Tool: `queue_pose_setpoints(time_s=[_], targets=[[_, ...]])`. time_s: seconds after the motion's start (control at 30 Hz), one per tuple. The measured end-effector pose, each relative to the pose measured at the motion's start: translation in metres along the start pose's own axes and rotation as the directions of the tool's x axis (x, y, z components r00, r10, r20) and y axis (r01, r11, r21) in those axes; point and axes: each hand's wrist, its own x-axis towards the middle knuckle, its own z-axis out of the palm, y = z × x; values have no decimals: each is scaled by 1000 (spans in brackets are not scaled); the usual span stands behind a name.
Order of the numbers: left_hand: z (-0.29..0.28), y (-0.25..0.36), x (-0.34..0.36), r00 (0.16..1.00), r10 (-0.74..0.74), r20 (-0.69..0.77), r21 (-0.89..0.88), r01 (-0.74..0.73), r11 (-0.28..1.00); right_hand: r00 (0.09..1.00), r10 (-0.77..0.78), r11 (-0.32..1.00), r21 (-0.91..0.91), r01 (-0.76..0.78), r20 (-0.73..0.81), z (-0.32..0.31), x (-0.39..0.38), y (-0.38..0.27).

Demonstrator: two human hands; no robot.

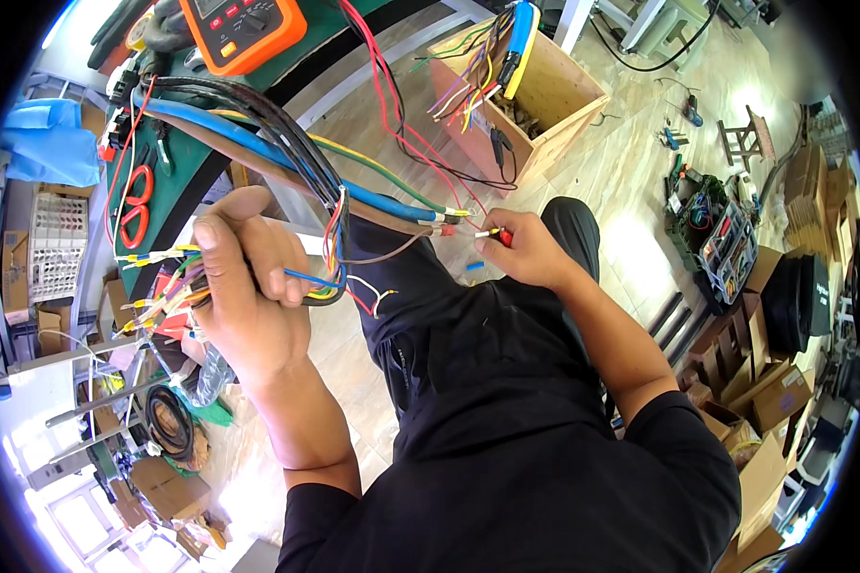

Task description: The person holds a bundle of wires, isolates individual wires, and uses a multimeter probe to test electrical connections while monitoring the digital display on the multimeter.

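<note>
My left hand (248, 296) has a closed grip around the wire bundle (287, 162), while my right hand (526, 250) pinches a red-tipped wire end (495, 233) just right of the blue cable's tip (454, 212).

Scene was bright, daylight-lit. Hard glare blew out the floor (631, 239) just right of the right hand (526, 253) and again below the left hand (248, 296). Top-left corner washed out white. Heavy fisheye bend and black vignette at the rim. Both grips were sharp; far clutter right was soft.
</note>
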Motion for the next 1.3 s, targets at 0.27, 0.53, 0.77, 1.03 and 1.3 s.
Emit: queue_pose_setpoints(time_s=[0.27,0.53,0.77,1.03,1.3], targets=[[-2,12,6,994,60,-91,-31,-63,998,992,-62,991,-109,74,110,15,-22,36],[-4,11,5,995,62,-81,-45,-65,997,998,-57,948,-313,62,24,13,-32,43],[-6,15,0,985,103,-140,-37,-109,993,960,215,929,342,-143,-182,14,-29,40],[8,1,-17,978,146,-145,107,-132,985,973,-175,861,504,76,152,15,-51,-72],[9,-13,-51,897,401,184,406,-441,800,997,9,692,719,-58,73,42,-18,-103]])
